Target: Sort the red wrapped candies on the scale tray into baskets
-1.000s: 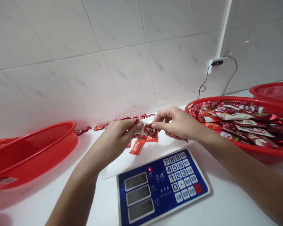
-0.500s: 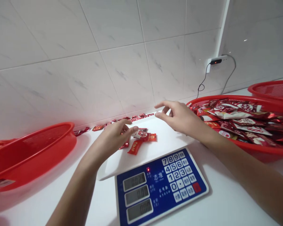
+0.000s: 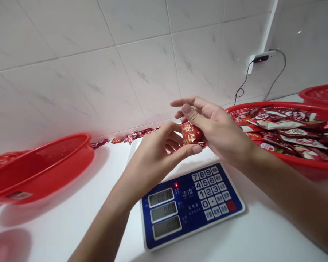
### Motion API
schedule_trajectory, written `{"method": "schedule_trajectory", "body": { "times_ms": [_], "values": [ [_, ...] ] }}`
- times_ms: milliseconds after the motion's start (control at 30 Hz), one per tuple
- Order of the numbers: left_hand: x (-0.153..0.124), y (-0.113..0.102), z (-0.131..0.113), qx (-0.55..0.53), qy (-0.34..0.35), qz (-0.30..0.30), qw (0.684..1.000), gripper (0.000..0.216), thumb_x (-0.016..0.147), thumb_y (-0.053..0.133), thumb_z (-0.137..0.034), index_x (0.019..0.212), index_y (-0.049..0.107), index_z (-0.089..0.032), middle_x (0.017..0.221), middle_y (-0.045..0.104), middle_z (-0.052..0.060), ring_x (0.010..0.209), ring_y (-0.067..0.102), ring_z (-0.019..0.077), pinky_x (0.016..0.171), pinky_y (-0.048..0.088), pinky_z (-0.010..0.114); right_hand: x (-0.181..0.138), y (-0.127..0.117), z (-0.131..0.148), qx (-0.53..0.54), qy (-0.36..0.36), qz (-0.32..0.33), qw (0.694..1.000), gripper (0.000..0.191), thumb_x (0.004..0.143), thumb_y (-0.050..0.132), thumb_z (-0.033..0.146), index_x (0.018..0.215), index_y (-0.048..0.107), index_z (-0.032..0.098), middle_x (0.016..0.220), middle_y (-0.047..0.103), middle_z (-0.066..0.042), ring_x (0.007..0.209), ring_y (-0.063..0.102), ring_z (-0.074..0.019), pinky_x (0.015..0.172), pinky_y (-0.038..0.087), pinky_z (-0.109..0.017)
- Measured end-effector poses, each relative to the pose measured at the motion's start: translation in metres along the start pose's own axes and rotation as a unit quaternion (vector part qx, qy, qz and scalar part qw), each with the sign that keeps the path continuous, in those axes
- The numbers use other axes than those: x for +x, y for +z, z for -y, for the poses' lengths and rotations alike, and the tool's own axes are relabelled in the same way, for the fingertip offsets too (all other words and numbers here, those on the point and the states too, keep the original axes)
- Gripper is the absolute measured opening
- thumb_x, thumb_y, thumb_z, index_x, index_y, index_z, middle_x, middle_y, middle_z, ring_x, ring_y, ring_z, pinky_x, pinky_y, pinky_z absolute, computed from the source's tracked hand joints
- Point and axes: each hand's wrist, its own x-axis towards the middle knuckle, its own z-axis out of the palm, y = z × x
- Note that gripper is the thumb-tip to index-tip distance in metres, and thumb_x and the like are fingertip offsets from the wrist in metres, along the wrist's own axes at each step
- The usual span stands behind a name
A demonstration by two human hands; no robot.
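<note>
Above the pan of a white and blue digital scale [image 3: 192,203], both my hands meet at a small red wrapped snack [image 3: 191,133] with gold lettering. My left hand [image 3: 164,145] is closed on it, thumb in front and fingers curled behind. Against its right side rests the palm of my right hand [image 3: 210,123], whose fingers reach left, partly apart. A bit more red wrapping shows under the snack, too covered to make out. The hands hide much of the white pan [image 3: 207,155], and red wrapping is glimpsed between my left fingers.
A red basket [image 3: 284,161] heaped with wrapped snacks [image 3: 292,133] stands at right, another red basket [image 3: 319,94] behind it. At left is a red plastic basket [image 3: 68,163]. Small red packets [image 3: 136,135] line the wall. A cable [image 3: 242,87] hangs from a socket strip.
The small packets lying on the pan have been gathered up, and my left hand has lifted the red snack to my right hand. My hands have come together. The view has shifted slightly.
</note>
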Motion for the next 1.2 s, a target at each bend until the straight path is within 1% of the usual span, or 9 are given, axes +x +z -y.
{"method": "schedule_trajectory", "body": {
  "times_ms": [333, 467, 567, 700, 767, 833, 900, 1067, 1200],
  "values": [
    [-0.001, 0.002, -0.001, -0.009, 0.015, -0.019, 1.0, 0.022, 0.084, 0.075, -0.034, 0.094, 0.062, -0.019, 0.089, 0.072, 0.0, 0.077, 0.068, 0.0153, 0.065, 0.052, 0.027, 0.0, -0.003, -0.003, -0.013, -0.033, 0.021, 0.999, 0.022, 0.097, 0.057, 0.038, 0.111, 0.064, 0.022, 0.1, 0.062, -0.004, 0.072, 0.061, -0.0105, 0.054, 0.048, -0.019],
    [0.0, 0.003, -0.002, -0.007, 0.006, -0.027, 1.0, 0.023, 0.084, 0.075, -0.037, 0.093, 0.063, -0.019, 0.088, 0.072, 0.001, 0.077, 0.068, 0.0159, 0.066, 0.052, 0.027, -0.001, -0.004, -0.002, -0.028, -0.051, 0.025, 0.998, 0.023, 0.098, 0.056, 0.039, 0.111, 0.064, 0.022, 0.101, 0.063, -0.004, 0.081, 0.064, -0.0127, 0.062, 0.053, -0.021],
    [0.003, 0.002, 0.003, -0.021, -0.012, -0.046, 0.999, 0.027, 0.081, 0.076, -0.038, 0.097, 0.065, -0.019, 0.089, 0.073, 0.002, 0.079, 0.069, 0.0176, 0.067, 0.053, 0.028, 0.001, -0.006, -0.001, -0.051, -0.067, 0.012, 0.996, 0.02, 0.097, 0.057, 0.032, 0.114, 0.064, 0.022, 0.104, 0.064, -0.004, 0.089, 0.065, -0.0145, 0.072, 0.056, -0.025],
    [0.009, -0.004, 0.013, -0.029, -0.03, -0.091, 0.995, 0.025, 0.079, 0.076, -0.03, 0.101, 0.069, -0.019, 0.091, 0.075, 0.005, 0.086, 0.071, 0.0216, 0.075, 0.055, 0.033, 0.008, -0.018, -0.004, -0.121, -0.072, -0.03, 0.99, 0.03, 0.083, 0.072, 0.018, 0.113, 0.064, 0.02, 0.111, 0.066, -0.006, 0.107, 0.064, -0.0186, 0.087, 0.056, -0.031],
    [0.011, -0.007, 0.018, -0.017, -0.025, -0.099, 0.995, 0.02, 0.082, 0.073, -0.028, 0.1, 0.071, -0.02, 0.091, 0.076, 0.006, 0.087, 0.072, 0.0225, 0.078, 0.055, 0.035, 0.013, -0.024, -0.006, -0.131, -0.022, 0.008, 0.991, 0.025, 0.083, 0.074, 0.02, 0.106, 0.066, 0.018, 0.103, 0.07, -0.007, 0.1, 0.067, -0.0187, 0.085, 0.057, -0.032],
    [0.012, -0.011, 0.021, -0.013, -0.019, -0.092, 0.995, 0.018, 0.083, 0.071, -0.029, 0.099, 0.072, -0.021, 0.094, 0.076, 0.006, 0.089, 0.071, 0.0225, 0.081, 0.055, 0.036, 0.016, -0.028, -0.007, -0.12, 0.048, 0.084, 0.988, 0.018, 0.086, 0.072, 0.029, 0.097, 0.068, 0.015, 0.091, 0.073, -0.008, 0.083, 0.069, -0.0172, 0.075, 0.059, -0.031],
    [0.012, -0.014, 0.025, -0.02, -0.024, -0.078, 0.996, 0.021, 0.084, 0.071, -0.035, 0.099, 0.073, -0.021, 0.098, 0.076, 0.006, 0.091, 0.071, 0.0226, 0.082, 0.055, 0.036, 0.016, -0.028, -0.007, -0.114, 0.083, 0.116, 0.983, 0.023, 0.086, 0.073, 0.036, 0.088, 0.069, 0.014, 0.083, 0.073, -0.008, 0.072, 0.068, -0.0157, 0.067, 0.059, -0.029],
    [0.012, -0.016, 0.031, -0.014, -0.046, 0.006, 0.999, 0.027, 0.088, 0.065, -0.044, 0.096, 0.073, -0.02, 0.078, 0.072, 0.005, 0.075, 0.067, 0.0225, 0.07, 0.054, 0.035, 0.013, -0.022, -0.012, -0.158, 0.018, 0.06, 0.985, 0.026, 0.083, 0.075, 0.041, 0.082, 0.068, 0.015, 0.076, 0.069, -0.004, 0.069, 0.065, -0.0133, 0.065, 0.056, -0.025],
    [0.011, -0.014, 0.026, 0.075, -0.019, -0.059, 0.995, 0.024, 0.089, 0.063, -0.042, 0.085, 0.071, -0.02, 0.072, 0.071, 0.003, 0.066, 0.064, 0.0206, 0.058, 0.047, 0.03, 0.014, -0.021, -0.02, -0.136, 0.014, 0.074, 0.988, 0.028, 0.085, 0.073, 0.043, 0.086, 0.067, 0.016, 0.081, 0.069, -0.004, 0.077, 0.067, -0.0145, 0.07, 0.057, -0.025]
  ]
}}
